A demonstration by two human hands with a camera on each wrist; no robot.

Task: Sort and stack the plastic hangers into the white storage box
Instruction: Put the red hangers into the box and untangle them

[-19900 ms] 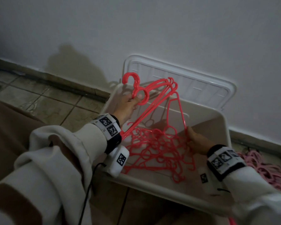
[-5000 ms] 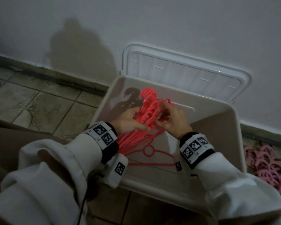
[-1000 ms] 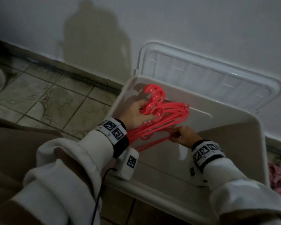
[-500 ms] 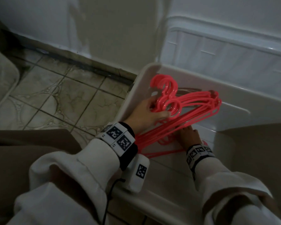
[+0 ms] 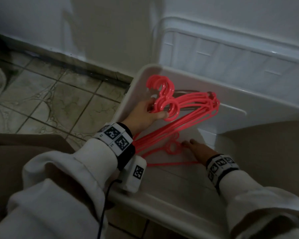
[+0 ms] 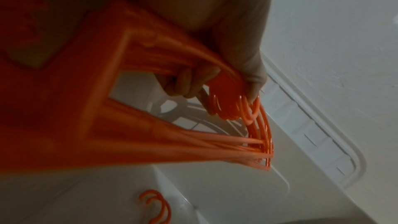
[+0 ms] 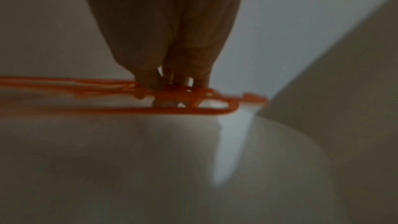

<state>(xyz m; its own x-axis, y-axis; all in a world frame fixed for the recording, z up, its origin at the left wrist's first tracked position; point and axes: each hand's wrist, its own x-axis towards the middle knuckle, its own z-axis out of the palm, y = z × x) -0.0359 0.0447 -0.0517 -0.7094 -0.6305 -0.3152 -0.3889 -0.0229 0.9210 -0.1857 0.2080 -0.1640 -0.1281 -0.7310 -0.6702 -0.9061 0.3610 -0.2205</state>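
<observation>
From the head camera, the white storage box (image 5: 162, 200) stands on the tiled floor (image 5: 47, 104) against the wall, its lid (image 5: 231, 54) propped upright behind it. The left hand (image 5: 141, 116) reaches into the box's far left corner and grips a bunch of red hangers (image 5: 185, 109) at their necks, thumb across the front below the stacked hooks; the bunch is lifted, its arms fanning right and down toward the wrist. The right hand (image 5: 197, 149) lies low on the box bottom, fingers stretched out to a second few hangers (image 5: 173, 147) lying flat there; the fingertips meet their ring-shaped necks. Both wrists wear bands with square black-and-white markers over white sleeves.

From the left wrist camera, the fingers (image 6: 189, 81) are curled around the bundled necks, with the thumb on the other side, so the hand is closed on the bunch of red hangers (image 6: 237, 108). Below, two loose hooks (image 6: 159, 207) show on the box floor.

From the right wrist camera, blurred, the fingers (image 7: 148, 77) point down onto the flat hangers (image 7: 185, 106) against the box bottom. They look fairly straight and close together; I cannot tell whether they pinch the plastic or only press it.
</observation>
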